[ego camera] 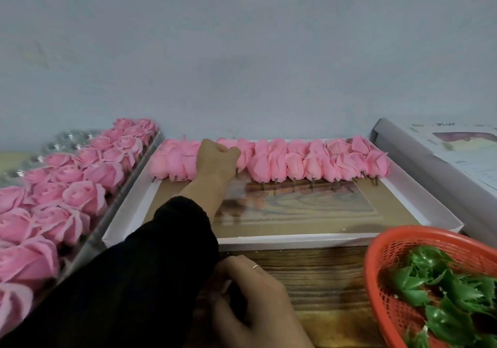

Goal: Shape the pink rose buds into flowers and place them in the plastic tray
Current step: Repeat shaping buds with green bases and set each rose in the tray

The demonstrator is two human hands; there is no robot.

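Left hand: the left hand (216, 159), in a black sleeve (150, 261), reached across to the far row of pink rose buds (295, 162), its fingers curled around one bud near the row's left part.
Right hand: the right hand (252, 302) rested near the front edge of the wooden worktop (317, 272), fingers loosely curled by the sleeve; whether it had hold of anything could not be told. A ring (256, 266) sat on one finger.
Rose buds: they lay in a row along the far side of a shallow white box (441, 213), stems pointing toward the person.
Shaped flowers: opened pink roses (67, 186) stood in rows in the clear plastic tray (88, 245), just left of the box.
Basket: an orange basket (376, 272) of green leaf pieces (441, 294) sat at the near right.
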